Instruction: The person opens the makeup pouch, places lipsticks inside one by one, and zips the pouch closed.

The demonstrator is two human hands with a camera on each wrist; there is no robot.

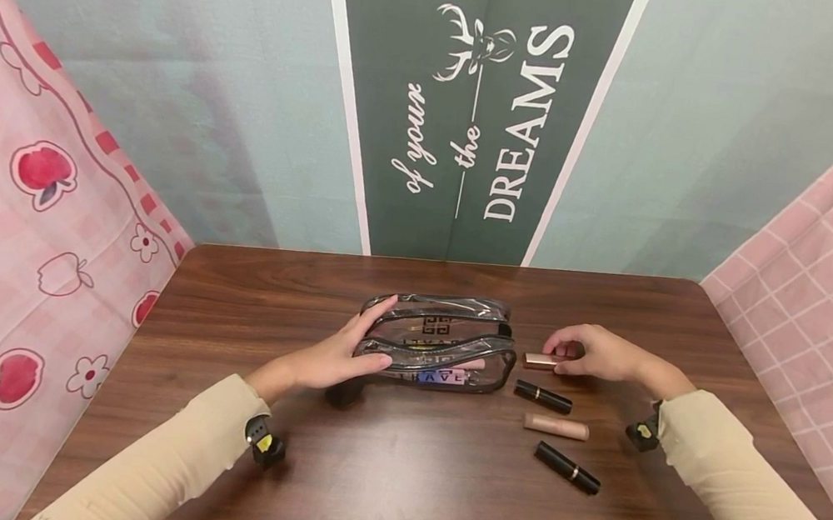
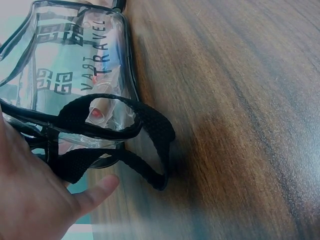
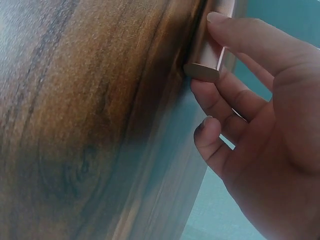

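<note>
A clear toiletry bag [image 1: 454, 343] with black piping lies on the table, with small items inside. At the bag's left end my left hand [image 1: 332, 358] rests with thumb and forefinger spread and straight across its rims. The bag's black strap loop [image 2: 157, 127] stands out beside the thumb in the left wrist view; the other fingers are hidden there. To the right of the bag, my right hand [image 1: 603, 353] pinches a rose-gold lipstick tube [image 1: 540, 361] between thumb and fingers. In the right wrist view the flat end of the lipstick tube [image 3: 202, 72] shows close to the tabletop.
Nearer me lie a black tube with a gold band [image 1: 542, 396], a pinkish tube [image 1: 555, 427] and another black tube [image 1: 566, 468]. The wooden table [image 1: 396, 476] ends at a printed cloth [image 1: 466, 131] behind. Pink cloths hang at both sides.
</note>
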